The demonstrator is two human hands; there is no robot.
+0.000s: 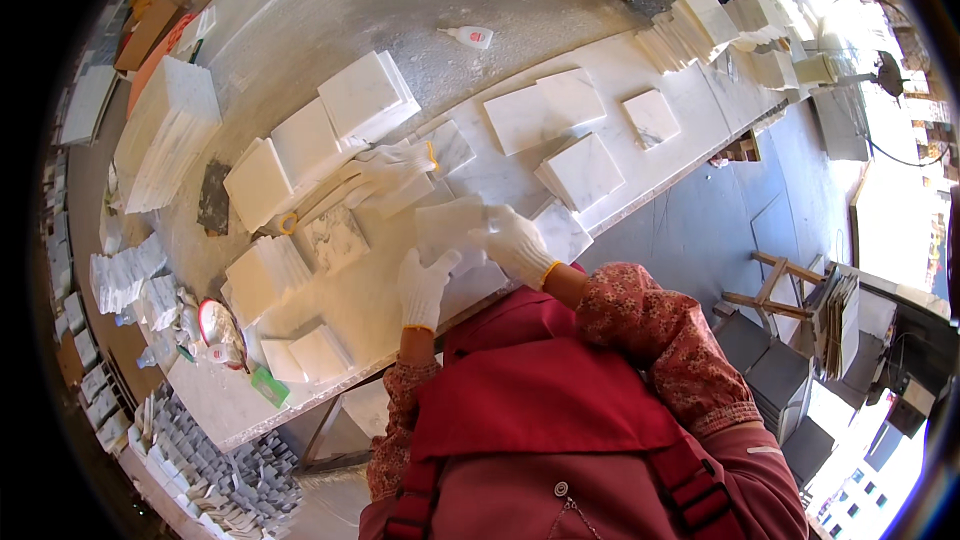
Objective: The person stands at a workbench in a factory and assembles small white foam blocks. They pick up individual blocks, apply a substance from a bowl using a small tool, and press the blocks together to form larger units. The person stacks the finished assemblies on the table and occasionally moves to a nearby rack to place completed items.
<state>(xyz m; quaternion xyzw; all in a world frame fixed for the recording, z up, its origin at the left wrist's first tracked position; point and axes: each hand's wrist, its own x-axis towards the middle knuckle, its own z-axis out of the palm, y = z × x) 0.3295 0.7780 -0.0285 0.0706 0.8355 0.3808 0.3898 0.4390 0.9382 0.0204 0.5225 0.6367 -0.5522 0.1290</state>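
Observation:
Both my hands wear white knit gloves with yellow cuffs. My right hand grips the right edge of a white marble tile, fingers closed on it. By the tile's lower left corner, my left hand has its thumb spread away from its fingers; whether it touches the tile is hard to tell. Under and beside my right hand lies a grey-veined tile. Beyond the held tile, a loose white glove rests on the table by a row of stacked white tiles. A strongly veined tile lies left of my hands.
More tiles sit at the right, with stacks at the far right and far left. A white squeeze bottle lies farther back. A red-rimmed bowl and green piece are near the left end. The table's front edge runs diagonally.

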